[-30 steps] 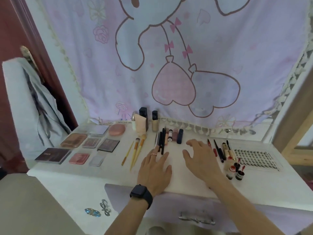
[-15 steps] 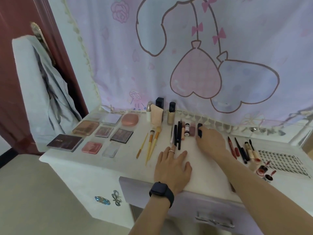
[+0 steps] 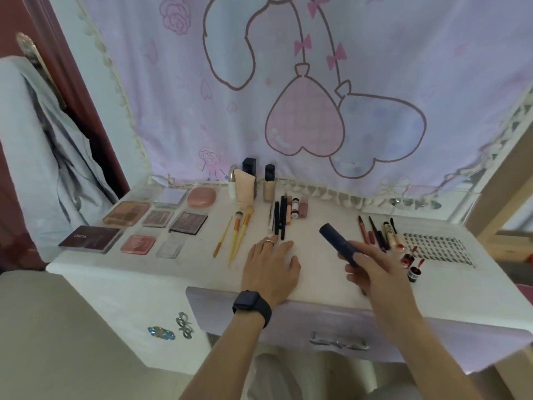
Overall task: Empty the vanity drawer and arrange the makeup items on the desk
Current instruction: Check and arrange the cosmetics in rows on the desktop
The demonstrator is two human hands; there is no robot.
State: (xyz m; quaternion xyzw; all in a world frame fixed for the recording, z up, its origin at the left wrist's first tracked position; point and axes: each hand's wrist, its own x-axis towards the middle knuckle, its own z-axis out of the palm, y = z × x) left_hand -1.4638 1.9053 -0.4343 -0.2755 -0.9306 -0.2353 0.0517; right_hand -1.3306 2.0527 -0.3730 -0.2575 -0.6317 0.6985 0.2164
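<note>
My right hand [image 3: 372, 267] grips a dark blue tube [image 3: 337, 241] and holds it tilted above the white desk [image 3: 317, 272], its free end pointing up and left. Flat on the desk lies my left hand [image 3: 271, 264], fingers spread, with a ring and a black watch. Its fingertips touch a row of black pencils [image 3: 279, 219]. Small pink tubes [image 3: 298, 207] lie just right of the pencils. Eyeshadow palettes [image 3: 127, 213] cover the desk's left part, and yellow-handled brushes [image 3: 239, 230] lie beside them. The lilac drawer front [image 3: 403, 339] below the desk edge is shut.
Foundation bottles [image 3: 249, 183] stand at the back by the pink cartoon curtain [image 3: 288, 82]. Liners and a mascara [image 3: 377, 232], small red pots [image 3: 409, 264] and a lash tray [image 3: 438, 246] fill the right side. A grey garment [image 3: 43, 145] hangs at the left.
My right hand closed on the dark blue tube at the back of the row, lifted it and drew it toward me and to the right. My left hand stayed flat.
</note>
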